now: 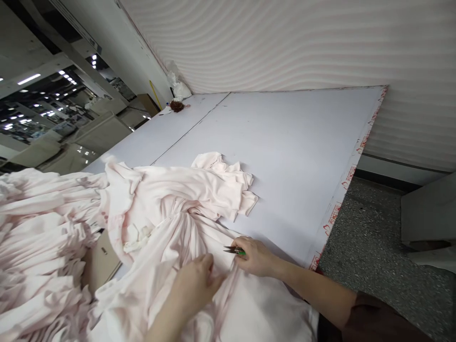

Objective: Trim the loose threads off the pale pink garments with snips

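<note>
A pale pink garment [167, 266] of soft, crumpled fabric lies across the near part of the table, with folds gathered near its middle. My left hand [194, 280] is over it, fingers curled in and the thumb pointing right; the fabric under the fingertips is mostly hidden. Just to the right, my right hand [256, 256] is closed around thread snips [235, 250] with a bit of green on them. Their dark, pointed blades face left, slightly apart, above the cloth near the table's right side.
On the left is a large heap of similar pale pink garments [39, 247], with a brown cardboard piece [101, 261] beside it. The pale table [285, 142] has red-printed tape along its right edge. A dark reddish bundle [176, 106] and a plastic bag [180, 88] are at the far corner.
</note>
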A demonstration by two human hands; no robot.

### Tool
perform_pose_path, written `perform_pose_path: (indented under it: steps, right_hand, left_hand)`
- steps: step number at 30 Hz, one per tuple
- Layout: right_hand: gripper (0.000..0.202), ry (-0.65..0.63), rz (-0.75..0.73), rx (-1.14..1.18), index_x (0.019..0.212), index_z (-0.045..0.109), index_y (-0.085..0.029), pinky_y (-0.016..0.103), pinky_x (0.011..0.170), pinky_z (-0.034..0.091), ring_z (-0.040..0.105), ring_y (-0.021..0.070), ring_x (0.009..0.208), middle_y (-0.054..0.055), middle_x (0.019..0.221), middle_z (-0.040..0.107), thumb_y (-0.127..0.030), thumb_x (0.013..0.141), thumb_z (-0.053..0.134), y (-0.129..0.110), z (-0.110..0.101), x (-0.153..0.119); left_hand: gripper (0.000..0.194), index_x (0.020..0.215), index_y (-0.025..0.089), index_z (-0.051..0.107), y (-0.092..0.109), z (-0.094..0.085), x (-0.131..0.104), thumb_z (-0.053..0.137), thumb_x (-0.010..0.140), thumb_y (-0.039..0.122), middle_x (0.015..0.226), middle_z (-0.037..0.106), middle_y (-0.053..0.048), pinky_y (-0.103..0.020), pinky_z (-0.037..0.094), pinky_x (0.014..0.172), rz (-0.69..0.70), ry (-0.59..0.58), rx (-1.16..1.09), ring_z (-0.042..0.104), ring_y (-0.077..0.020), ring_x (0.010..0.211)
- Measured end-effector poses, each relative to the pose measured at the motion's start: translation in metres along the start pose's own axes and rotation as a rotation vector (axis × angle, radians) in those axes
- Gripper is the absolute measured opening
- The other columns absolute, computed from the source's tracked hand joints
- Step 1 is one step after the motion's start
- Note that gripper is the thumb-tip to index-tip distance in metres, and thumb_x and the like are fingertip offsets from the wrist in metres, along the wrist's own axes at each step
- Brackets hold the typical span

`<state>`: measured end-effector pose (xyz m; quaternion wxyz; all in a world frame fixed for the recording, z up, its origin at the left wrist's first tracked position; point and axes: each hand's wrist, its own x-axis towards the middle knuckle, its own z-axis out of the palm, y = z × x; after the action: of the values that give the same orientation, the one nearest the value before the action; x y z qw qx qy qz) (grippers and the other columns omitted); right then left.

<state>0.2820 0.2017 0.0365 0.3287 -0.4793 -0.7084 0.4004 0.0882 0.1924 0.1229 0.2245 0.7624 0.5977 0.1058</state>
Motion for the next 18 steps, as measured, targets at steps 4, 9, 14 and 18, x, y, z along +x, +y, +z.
perform_pose_path:
  steps: [4, 9, 14, 18]
  right_hand:
    - [0.009, 0.102, -0.053, 0.088, 0.078, 0.054, -0.021, 0.026, 0.069, 0.041, 0.056, 0.016, 0.075, -0.001, 0.077, 0.058, -0.013, 0.076, 0.051, -0.007, 0.002, -0.003]
    - [0.013, 0.241, -0.168, 0.125, 0.081, 0.048, -0.021, 0.025, 0.064, 0.039, 0.054, 0.0159, 0.07, -0.001, 0.074, 0.057, -0.011, 0.076, 0.044, -0.009, 0.014, -0.004]
    - [0.026, 0.289, -0.261, 0.011, 0.092, 0.052, -0.022, 0.025, 0.067, 0.041, 0.059, 0.0168, 0.074, 0.001, 0.084, 0.062, -0.005, 0.073, 0.044, -0.009, 0.025, 0.005]
    - [0.016, 0.15, -0.175, -0.066, 0.09, 0.06, -0.022, 0.023, 0.065, 0.043, 0.062, 0.0153, 0.074, 0.0, 0.088, 0.065, -0.01, 0.08, 0.057, -0.017, 0.015, 0.007]
  left_hand:
    - [0.02, 0.066, 0.025, 0.048, 0.006, 0.032, 0.003, 0.066, 0.072, 0.026, 0.065, 0.048, 0.001, -0.033, 0.039, 0.061, 0.082, 0.017, 0.116, 0.054, -0.023, 0.058]
    - [0.01, 0.08, 0.024, 0.051, -0.014, 0.024, -0.012, 0.044, 0.083, 0.018, 0.1, 0.059, -0.009, -0.037, 0.045, 0.082, 0.212, 0.07, 0.046, 0.059, -0.0255, 0.094]
    - [0.011, 0.079, 0.025, 0.048, -0.026, 0.015, -0.019, 0.051, 0.086, 0.034, 0.089, 0.062, -0.004, -0.029, 0.041, 0.06, 0.038, 0.153, -0.277, 0.057, -0.0196, 0.072]
    - [0.023, 0.087, 0.024, 0.05, -0.026, 0.006, -0.008, 0.056, 0.084, 0.047, 0.069, 0.054, 0.003, -0.026, 0.034, 0.059, -0.101, 0.118, -0.565, 0.048, -0.0166, 0.063]
